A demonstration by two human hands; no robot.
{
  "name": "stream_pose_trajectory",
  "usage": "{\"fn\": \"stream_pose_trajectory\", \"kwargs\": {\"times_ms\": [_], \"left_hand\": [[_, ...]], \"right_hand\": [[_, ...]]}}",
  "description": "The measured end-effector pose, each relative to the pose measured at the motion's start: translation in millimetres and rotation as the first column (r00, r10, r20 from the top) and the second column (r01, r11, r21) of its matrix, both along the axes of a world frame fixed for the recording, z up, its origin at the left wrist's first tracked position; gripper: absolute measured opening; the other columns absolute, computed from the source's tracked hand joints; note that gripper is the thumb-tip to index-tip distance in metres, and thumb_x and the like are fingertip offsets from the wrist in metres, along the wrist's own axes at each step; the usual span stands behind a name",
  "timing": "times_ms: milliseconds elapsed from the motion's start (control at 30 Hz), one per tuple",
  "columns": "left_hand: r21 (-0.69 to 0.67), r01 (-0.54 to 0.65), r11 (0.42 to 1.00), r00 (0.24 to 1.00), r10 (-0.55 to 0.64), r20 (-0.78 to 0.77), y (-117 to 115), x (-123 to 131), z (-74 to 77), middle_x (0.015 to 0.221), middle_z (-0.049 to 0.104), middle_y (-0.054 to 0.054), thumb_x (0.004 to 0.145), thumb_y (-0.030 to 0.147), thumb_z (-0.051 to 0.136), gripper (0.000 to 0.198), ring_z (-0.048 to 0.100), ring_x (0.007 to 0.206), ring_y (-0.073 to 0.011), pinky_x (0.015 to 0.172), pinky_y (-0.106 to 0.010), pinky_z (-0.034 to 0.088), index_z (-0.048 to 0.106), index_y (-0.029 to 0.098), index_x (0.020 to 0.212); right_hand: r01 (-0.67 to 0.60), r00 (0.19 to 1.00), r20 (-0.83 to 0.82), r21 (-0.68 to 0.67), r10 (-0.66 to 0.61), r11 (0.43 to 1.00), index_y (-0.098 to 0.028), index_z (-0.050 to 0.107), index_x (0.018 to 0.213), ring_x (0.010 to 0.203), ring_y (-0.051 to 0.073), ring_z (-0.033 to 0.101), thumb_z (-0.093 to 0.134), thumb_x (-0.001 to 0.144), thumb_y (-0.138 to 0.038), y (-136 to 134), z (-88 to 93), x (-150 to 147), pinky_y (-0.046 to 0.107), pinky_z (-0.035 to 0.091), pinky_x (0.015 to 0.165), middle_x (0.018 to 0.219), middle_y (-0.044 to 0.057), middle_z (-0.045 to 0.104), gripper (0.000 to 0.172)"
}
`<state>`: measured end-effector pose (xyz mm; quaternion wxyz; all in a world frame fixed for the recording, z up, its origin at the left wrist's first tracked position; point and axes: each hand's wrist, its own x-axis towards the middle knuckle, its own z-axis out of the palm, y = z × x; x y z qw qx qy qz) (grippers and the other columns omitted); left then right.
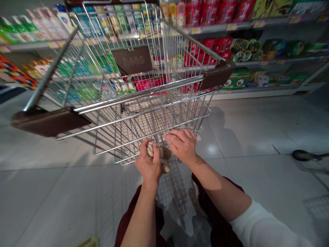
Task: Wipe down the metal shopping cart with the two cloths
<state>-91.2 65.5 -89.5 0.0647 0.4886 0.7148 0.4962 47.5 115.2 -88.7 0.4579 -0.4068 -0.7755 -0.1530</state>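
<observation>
A wire shopping cart (144,92) with brown corner guards stands on the tiled floor in front of me, tilted in the view. My left hand (148,164) is closed round a small pale, crumpled thing (150,148) that I cannot name, held against the cart's lower wire rack. My right hand (182,144) lies just to its right, fingers curled down over the same brownish bundle (166,154) at the cart's bottom edge. What the right fingers hold is hidden. The cart's basket holds a pink package (151,83) near its far end.
Store shelves (241,25) packed with red tins, green packs and bottles run along the back. Grey floor tiles (257,137) spread to the right, where a dark wheel-like object (303,155) lies. A clear plastic bag (187,212) hangs by my knees.
</observation>
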Motion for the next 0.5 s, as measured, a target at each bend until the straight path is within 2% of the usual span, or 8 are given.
{"fn": "stream_pose_trajectory", "kwargs": {"times_ms": [133,233,333,400,467,500], "left_hand": [[0.005,-0.005,1.000,1.000,0.005,-0.003,0,1,1.5,0.100,0.074,-0.003,0.089,0.039,0.056,0.031,0.065,0.072,-0.0124,0.069,-0.024,0.046,0.067,0.019,0.110],[0.011,-0.013,1.000,1.000,0.013,-0.014,0,2,1.5,0.101,0.074,-0.003,0.089,0.038,0.056,0.030,0.064,0.069,-0.0116,0.068,-0.023,0.046,0.067,0.019,0.110],[0.019,-0.009,1.000,0.999,0.009,-0.035,0,2,0.2,0.103,0.074,-0.004,0.090,0.037,0.057,0.030,0.064,0.070,-0.0119,0.071,-0.024,0.047,0.067,0.020,0.112],[0.018,-0.013,1.000,0.999,0.014,-0.042,0,2,-0.8,0.105,0.074,-0.004,0.090,0.037,0.057,0.030,0.065,0.072,-0.0124,0.072,-0.024,0.047,0.066,0.020,0.113],[0.010,-0.015,1.000,0.999,0.015,-0.032,0,1,-1.3,0.105,0.074,-0.004,0.090,0.037,0.057,0.031,0.066,0.075,-0.0132,0.073,-0.025,0.048,0.066,0.020,0.113],[0.006,-0.010,1.000,1.000,0.010,-0.021,-1,1,-1.3,0.104,0.074,-0.004,0.090,0.038,0.056,0.031,0.067,0.076,-0.0136,0.074,-0.025,0.048,0.066,0.020,0.113]], "right_hand": [[-0.023,0.994,0.101,-0.076,0.030,0.997,-0.029,0.071,0.094,0.086,0.016,0.058,0.066,0.087,-0.026,-2,-11.8,4,0.033,0.039,0.081,0.096,-0.002,0.073,0.009],[-0.040,0.987,0.144,-0.167,0.065,0.985,-0.027,0.070,0.091,0.085,0.016,0.059,0.066,0.085,-0.026,-2,-8.9,8,0.032,0.041,0.081,0.093,-0.001,0.071,0.007],[-0.060,0.984,0.140,-0.309,0.107,0.949,-0.026,0.069,0.088,0.079,0.014,0.062,0.064,0.084,-0.024,0,3.4,10,0.029,0.043,0.074,0.086,-0.002,0.070,0.007],[-0.147,0.980,0.063,-0.400,0.187,0.905,-0.026,0.069,0.086,0.076,0.012,0.063,0.064,0.083,-0.022,1,16.1,13,0.026,0.045,0.072,0.084,-0.004,0.070,0.007],[-0.276,0.960,-0.074,-0.374,0.268,0.886,-0.025,0.069,0.085,0.076,0.010,0.064,0.064,0.085,-0.022,-1,31.5,15,0.023,0.048,0.072,0.083,-0.004,0.071,0.006],[-0.316,0.947,-0.150,-0.295,0.283,0.902,-0.025,0.069,0.086,0.076,0.010,0.065,0.064,0.087,-0.023,-4,39.3,15,0.023,0.050,0.073,0.083,-0.004,0.071,0.005]]}}
